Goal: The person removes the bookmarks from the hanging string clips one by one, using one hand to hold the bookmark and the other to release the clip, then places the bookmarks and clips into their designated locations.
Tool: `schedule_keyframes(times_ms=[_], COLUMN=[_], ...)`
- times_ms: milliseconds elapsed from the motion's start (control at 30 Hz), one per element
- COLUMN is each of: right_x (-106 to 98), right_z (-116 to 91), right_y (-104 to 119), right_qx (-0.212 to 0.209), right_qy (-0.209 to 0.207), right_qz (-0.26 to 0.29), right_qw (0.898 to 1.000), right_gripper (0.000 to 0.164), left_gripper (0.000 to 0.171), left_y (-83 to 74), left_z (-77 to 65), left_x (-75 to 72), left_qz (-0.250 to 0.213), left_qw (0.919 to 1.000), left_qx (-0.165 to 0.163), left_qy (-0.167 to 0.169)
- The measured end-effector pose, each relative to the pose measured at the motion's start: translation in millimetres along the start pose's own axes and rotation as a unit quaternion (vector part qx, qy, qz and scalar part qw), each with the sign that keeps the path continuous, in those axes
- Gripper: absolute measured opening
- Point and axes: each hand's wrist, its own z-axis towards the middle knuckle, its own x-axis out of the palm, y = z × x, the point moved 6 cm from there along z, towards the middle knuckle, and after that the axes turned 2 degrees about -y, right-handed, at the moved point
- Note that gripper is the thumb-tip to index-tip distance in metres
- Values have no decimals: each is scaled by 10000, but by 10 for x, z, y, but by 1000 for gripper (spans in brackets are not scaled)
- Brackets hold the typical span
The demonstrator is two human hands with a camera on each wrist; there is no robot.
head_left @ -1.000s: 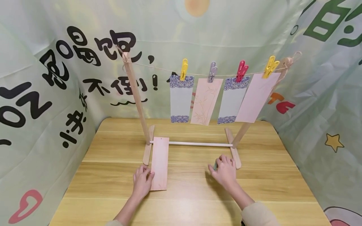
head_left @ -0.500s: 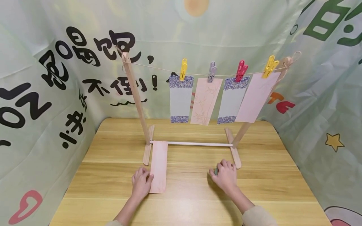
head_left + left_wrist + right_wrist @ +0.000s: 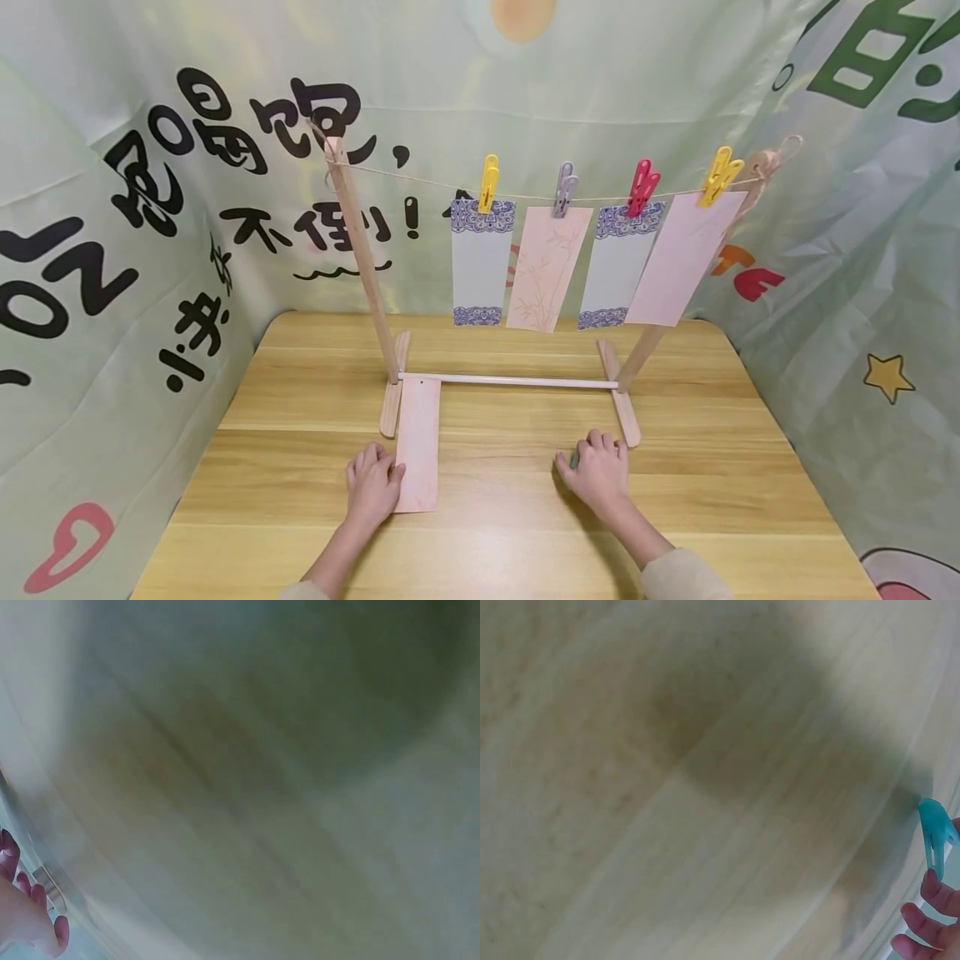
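Note:
A pink paper bookmark with a small hole near its far end lies low over the table, its top by the white rod. My left hand pinches its near left edge, thumb on the paper. In my right hand is a teal clothespin, mostly hidden by the fingers in the head view but plain in the right wrist view. Fingertips touch its lower end there. The left wrist view catches only part of a hand at its left edge; the bookmark cannot be made out there.
A wooden stand with a left post, white rod and wooden feet stands behind the hands. On its string hang several paper cards, including a blue-patterned one, held by clothespins. Printed cloth encloses the table.
My left hand has drawn the pink bookmark slightly toward me and left. The right hand has shifted a little nearer, still holding the teal clothespin. The hanging cards look unchanged.

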Motion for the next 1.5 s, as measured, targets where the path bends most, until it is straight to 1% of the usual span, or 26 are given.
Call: schedule_keyframes(times_ms=[167,433,533,733,867,1033,1200,1500], right_x=[48,105,119,131,135,135,116,116], right_z=[-18,-35,-44,-69,-78,-88,-102,-122], right_y=[-6,-18,-20,-28,-35,-39,-28,-25], right_qx=[-83,-66,-75,-94,-93,-87,-103,-152], right_qy=[85,273,343,381,425,538,551,526], right_qz=[-238,-413,-442,-444,-391,-320,-300,-321], right_qw=[9996,9988,9984,9982,9983,9980,9980,9980], right_gripper=[45,48,49,52,51,49,47,49], left_gripper=[16,14,14,19,21,22,21,23], left_y=[-7,-19,-20,-18,-32,-49,-46,-50], left_z=[7,22,28,39,43,49,53,57], left_x=[0,2,6,34,42,51,67,88], left_qz=[245,610,678,827,852,881,930,1076], left_qw=[9996,9979,9975,9960,9956,9952,9947,9921], left_qx=[96,202,168,43,-8,-45,-80,-85], left_qy=[47,10,61,346,398,433,425,642])
